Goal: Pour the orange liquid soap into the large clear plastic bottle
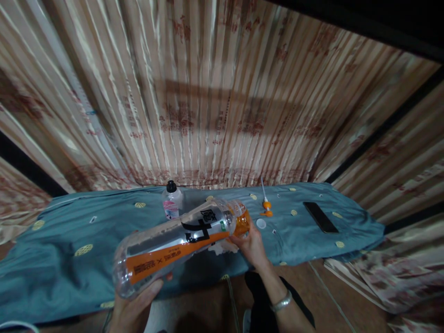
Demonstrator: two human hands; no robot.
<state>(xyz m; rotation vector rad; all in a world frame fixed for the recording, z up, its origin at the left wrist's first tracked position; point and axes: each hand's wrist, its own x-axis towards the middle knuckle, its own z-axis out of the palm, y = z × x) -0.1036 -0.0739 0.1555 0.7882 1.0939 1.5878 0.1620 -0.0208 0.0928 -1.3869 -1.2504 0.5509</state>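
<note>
A large clear plastic bottle (pixel 156 240) with an orange and silver label lies tilted across the view, its neck end up and to the right. My left hand (pixel 138 296) is closed around its base from below. My right hand (pixel 251 243) grips a smaller amber bottle (pixel 242 221) beside the neck of the large one. The two bottles overlap here, and I cannot tell whether their mouths touch. An orange pump head (pixel 267 209) with a pale tube lies on the cloth to the right, near a small white round disc (pixel 261 224).
A clear bottle with a black cap (pixel 172 201) stands at the back of the teal cloth (pixel 114 222). A black phone (pixel 319 217) lies at the right. Pleated curtains (pixel 208 115) hang behind, and dark bars run along both sides.
</note>
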